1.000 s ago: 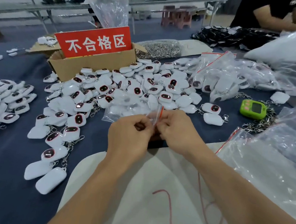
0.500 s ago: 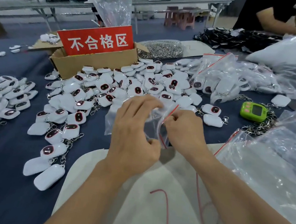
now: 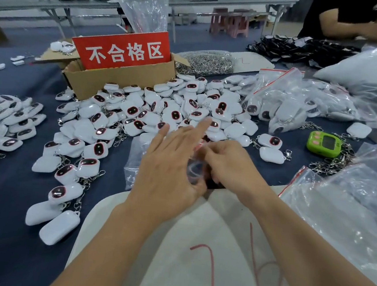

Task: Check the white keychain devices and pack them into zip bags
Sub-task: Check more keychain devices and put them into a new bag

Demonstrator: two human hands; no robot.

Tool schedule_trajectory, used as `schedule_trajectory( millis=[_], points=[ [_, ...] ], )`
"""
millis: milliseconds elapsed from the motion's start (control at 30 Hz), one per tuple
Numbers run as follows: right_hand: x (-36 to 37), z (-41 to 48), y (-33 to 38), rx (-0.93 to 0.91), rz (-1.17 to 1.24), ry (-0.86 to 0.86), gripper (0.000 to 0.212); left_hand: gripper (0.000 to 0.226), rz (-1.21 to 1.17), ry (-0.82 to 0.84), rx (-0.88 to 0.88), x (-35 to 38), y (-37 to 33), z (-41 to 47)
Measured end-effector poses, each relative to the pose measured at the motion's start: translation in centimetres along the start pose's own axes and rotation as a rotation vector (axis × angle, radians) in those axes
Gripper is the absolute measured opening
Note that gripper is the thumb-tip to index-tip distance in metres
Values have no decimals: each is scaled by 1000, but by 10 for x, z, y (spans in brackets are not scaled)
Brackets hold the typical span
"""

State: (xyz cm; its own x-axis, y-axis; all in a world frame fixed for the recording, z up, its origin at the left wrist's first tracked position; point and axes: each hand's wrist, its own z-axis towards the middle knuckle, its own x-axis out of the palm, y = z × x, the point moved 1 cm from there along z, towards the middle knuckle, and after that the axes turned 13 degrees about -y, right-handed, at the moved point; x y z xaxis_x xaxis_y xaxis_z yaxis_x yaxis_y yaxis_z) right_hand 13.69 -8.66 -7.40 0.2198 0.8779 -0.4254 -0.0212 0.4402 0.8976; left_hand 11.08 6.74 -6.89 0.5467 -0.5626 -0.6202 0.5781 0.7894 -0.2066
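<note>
Head view: left hand point(image 3: 171, 171) fingers splayed, released, beside small zip bag point(image 3: 193, 166); right hand point(image 3: 230, 167) fingers curled, pinching bag's edge; white keychain devices point(image 3: 163, 110) heaped just beyond fingertips.

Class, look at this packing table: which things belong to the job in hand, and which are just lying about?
Job in hand: white keychain devices; zip bag pinched by the right hand; left hand beside it; filled bags; cardboard box with the red sign.

Lying about: green timer; bag of metal clips; loose chains; black pile.
</note>
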Motion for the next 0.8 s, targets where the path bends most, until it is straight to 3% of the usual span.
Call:
schedule_trajectory(
  millis=[100,133,233,300,500,567,633,733,800],
  points=[
    [-14,7,-6,-37,46,-297,21,102,196,-26,-127,-7,15,2],
    [-18,9,-8,-59,-10,-338,27,102,254,-4,-183,-8,20,2],
    [-15,12,-13,-200,-379,-95,53,103,318,95,-330,-6,29,-1],
    [-7,10,-17,-311,-573,26,59,101,303,122,-375,-3,29,-2],
    [-11,10,-17,-302,-663,-117,33,79,192,-56,-259,-1,6,0],
    [-14,9,-12,-251,-524,-250,28,69,38,-85,-206,4,-8,-3],
    [-20,5,-7,-158,-213,-351,25,60,-98,-59,-238,10,-20,-7],
    [-20,-1,-4,51,190,-212,30,52,-201,-17,-379,19,-20,-10],
    [-16,-3,-2,125,277,-86,33,46,-258,13,-451,21,-15,-10]
  ],
)
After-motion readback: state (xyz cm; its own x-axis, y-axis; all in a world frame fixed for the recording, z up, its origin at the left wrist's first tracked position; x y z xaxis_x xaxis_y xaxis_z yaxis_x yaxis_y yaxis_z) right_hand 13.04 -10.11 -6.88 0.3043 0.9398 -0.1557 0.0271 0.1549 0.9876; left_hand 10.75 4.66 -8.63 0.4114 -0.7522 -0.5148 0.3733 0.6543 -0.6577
